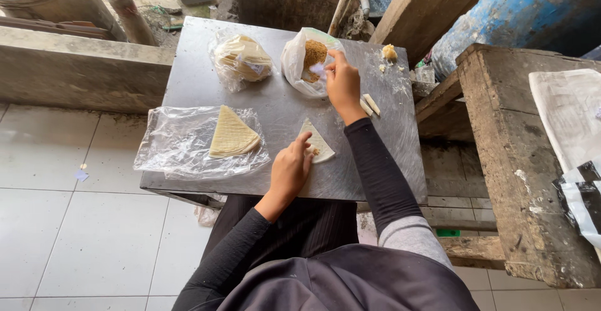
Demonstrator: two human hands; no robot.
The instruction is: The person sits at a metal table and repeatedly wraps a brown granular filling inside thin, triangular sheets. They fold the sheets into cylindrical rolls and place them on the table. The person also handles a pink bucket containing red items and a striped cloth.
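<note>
I count two bags, one wrapper stack [233, 135]. My left hand [290, 169] open, pressing pale triangular wrapper [318, 141]; right hand [342, 83] pinching brown filling [314, 54] in bag [297, 61].

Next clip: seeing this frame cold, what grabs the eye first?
The grey metal table fills the middle, with the person's right hand reaching into an open plastic bag of brown crumbly filling at its far edge. The left hand presses down a triangular pastry sheet near the front edge. To the left, a stack of triangular sheets lies on clear plastic.
</note>
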